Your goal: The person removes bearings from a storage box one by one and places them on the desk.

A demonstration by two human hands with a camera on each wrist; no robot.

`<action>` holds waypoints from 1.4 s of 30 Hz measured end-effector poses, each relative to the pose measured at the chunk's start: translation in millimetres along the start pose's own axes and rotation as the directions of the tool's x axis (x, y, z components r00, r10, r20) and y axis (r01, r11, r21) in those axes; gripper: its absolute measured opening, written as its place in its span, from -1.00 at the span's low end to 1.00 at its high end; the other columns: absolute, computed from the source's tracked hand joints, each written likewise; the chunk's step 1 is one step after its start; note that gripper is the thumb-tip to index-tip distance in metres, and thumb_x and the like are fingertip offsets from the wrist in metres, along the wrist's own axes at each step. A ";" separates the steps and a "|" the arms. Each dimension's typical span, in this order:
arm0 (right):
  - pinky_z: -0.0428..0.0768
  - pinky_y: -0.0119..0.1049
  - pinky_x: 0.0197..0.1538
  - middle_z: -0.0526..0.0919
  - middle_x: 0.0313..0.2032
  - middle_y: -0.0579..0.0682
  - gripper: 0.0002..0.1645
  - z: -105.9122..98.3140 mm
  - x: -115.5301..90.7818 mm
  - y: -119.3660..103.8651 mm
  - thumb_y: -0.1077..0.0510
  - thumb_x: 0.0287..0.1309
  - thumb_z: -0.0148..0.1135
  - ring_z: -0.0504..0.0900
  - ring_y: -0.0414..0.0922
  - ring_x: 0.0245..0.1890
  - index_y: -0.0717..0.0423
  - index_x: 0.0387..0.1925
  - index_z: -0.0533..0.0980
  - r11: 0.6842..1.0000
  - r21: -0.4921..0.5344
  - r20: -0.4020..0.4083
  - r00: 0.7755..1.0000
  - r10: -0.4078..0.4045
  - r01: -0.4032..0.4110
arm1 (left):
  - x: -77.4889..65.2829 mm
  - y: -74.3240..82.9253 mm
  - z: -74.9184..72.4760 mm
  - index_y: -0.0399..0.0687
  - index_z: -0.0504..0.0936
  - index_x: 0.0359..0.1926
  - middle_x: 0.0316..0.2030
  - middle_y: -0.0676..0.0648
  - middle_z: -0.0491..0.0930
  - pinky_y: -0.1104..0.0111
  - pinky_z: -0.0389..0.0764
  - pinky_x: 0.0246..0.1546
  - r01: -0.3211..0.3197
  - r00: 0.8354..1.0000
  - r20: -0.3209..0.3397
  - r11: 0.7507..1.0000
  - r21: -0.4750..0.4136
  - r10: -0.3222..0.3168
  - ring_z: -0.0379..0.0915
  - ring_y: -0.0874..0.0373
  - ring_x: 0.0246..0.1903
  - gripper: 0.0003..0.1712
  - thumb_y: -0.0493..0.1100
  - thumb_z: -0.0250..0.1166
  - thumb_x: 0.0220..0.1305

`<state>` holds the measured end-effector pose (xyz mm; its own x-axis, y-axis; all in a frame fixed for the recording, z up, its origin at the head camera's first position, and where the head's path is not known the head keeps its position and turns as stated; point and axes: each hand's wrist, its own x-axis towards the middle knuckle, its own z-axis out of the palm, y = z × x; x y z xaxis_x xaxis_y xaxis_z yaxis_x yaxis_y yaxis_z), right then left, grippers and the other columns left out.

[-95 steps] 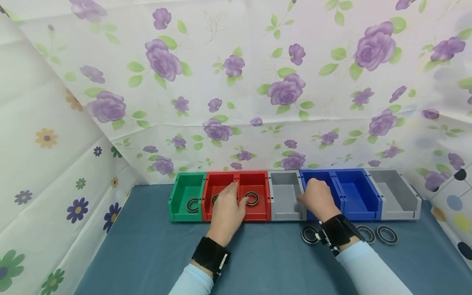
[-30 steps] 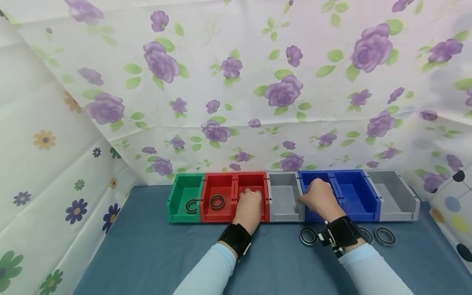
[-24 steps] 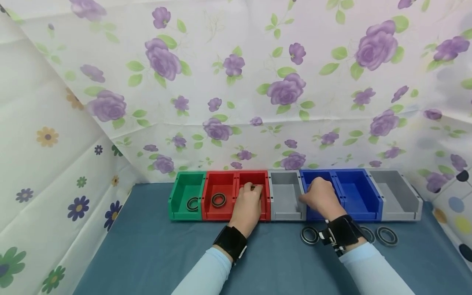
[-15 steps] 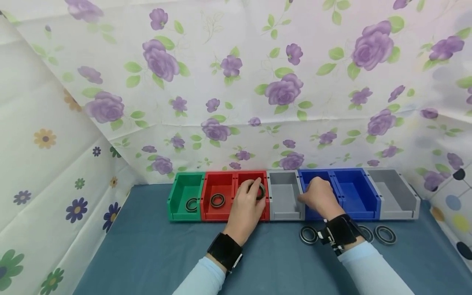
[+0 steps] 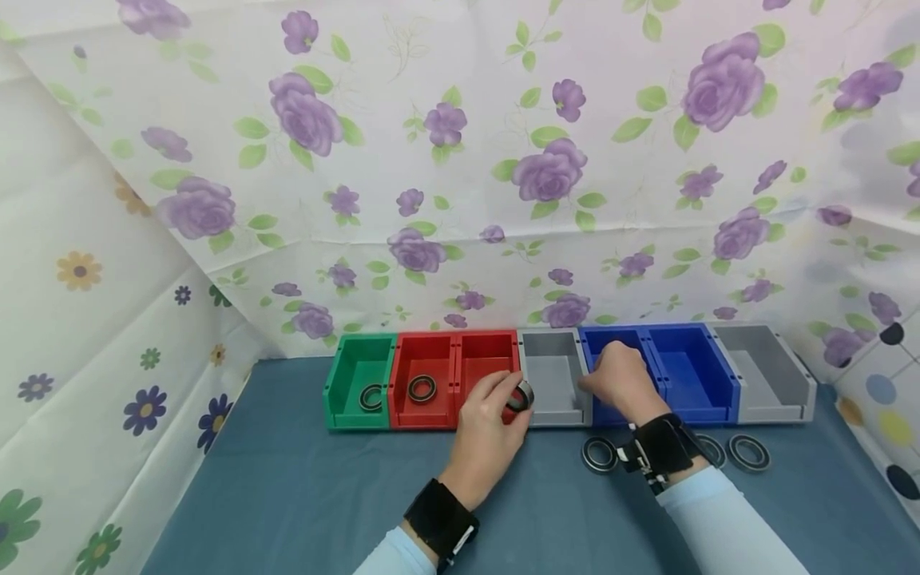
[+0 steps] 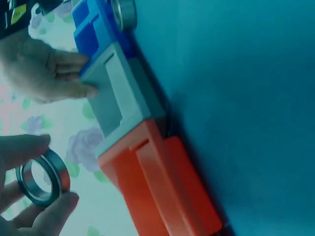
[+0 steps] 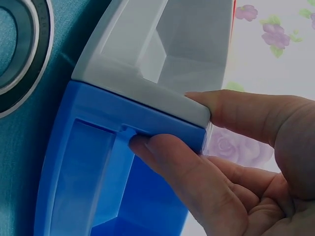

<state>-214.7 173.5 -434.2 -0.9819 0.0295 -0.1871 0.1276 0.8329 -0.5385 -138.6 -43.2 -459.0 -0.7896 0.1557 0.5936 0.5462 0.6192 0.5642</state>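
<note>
My left hand (image 5: 483, 435) pinches a dark-sealed ball bearing (image 5: 529, 394) between thumb and fingers, holding it upright on edge near the front of the right red bin (image 5: 489, 359). In the left wrist view, fingertips grip the bearing (image 6: 60, 169) by its outer rim. My right hand (image 5: 624, 383) pinches the side walls where the grey bin (image 5: 553, 375) meets the left blue bin (image 5: 600, 340). In the right wrist view, the thumb is on the grey bin's side and a fingertip on the blue wall (image 7: 162, 118).
One bearing (image 5: 412, 389) lies in the left red bin, another (image 5: 362, 398) in the green bin (image 5: 345, 383). Three more lie on the blue-green cloth before the bins, including one bearing (image 5: 585, 455) near my right wrist. A second blue bin (image 5: 686, 367) and a grey bin (image 5: 769, 375) stand at right.
My left hand reached into the right red bin, picked up the bearing there, and has lifted it toward the bin's front right. My right hand has stayed on the bin walls.
</note>
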 end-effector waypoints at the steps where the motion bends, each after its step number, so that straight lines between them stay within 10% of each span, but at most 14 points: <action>1: 0.22 -0.37 -0.72 0.09 -0.78 -0.16 -0.51 0.2 0.1 -0.2 0.09 -0.13 0.34 0.18 -0.20 -0.80 0.00 -0.85 0.22 1.000 -0.001 -0.003 1.000 0.000 0.000 | -2.0 1.1 0.7 0.08 0.46 0.19 0.07 0.04 0.39 0.53 0.37 -0.07 -0.004 1.000 0.019 1.000 -0.008 0.004 0.30 0.31 0.04 -0.39 -0.14 0.38 0.06; 11: 0.24 -0.36 -0.73 0.11 -0.80 -0.16 -0.53 0.6 -1.0 -0.3 0.10 -0.15 0.35 0.21 -0.19 -0.82 0.01 -0.86 0.24 1.000 -0.002 -0.014 1.000 -0.001 0.001 | -21.3 14.2 12.4 -0.04 0.49 0.09 -0.03 0.06 0.48 0.60 0.31 -0.05 0.010 0.972 0.235 0.998 0.055 -0.023 0.36 0.35 -0.04 -0.41 -0.08 0.43 0.00; 23: 0.25 -0.37 -0.72 0.09 -0.79 -0.15 -0.52 2.9 -0.1 -2.0 0.09 -0.11 0.33 0.21 -0.19 -0.82 0.01 -0.85 0.23 1.000 -0.012 -0.008 1.000 0.018 -0.018 | -32.1 16.5 28.9 0.05 0.56 0.06 -0.05 0.11 0.44 0.57 0.43 -0.19 0.039 0.878 0.464 0.985 0.170 -0.115 0.37 0.38 -0.15 -0.42 -0.05 0.47 -0.06; 42: 0.20 -0.38 -0.72 0.08 -0.79 -0.15 -0.49 1.5 -0.8 -0.3 0.05 -0.11 0.36 0.19 -0.20 -0.81 0.01 -0.86 0.23 1.000 -0.017 -0.013 1.000 0.008 -0.008 | -30.8 12.5 44.7 0.08 0.61 -0.03 -0.18 0.14 0.47 0.62 0.41 -0.31 -0.074 0.811 0.580 0.968 0.240 -0.082 0.32 0.45 -0.28 -0.49 -0.12 0.47 -0.11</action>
<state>-213.7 172.4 -435.1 -0.9827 0.0431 -0.1803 0.1328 0.8419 -0.5231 -120.0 -5.8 -496.0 -0.8469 0.5218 0.1026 0.5201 0.7726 0.3642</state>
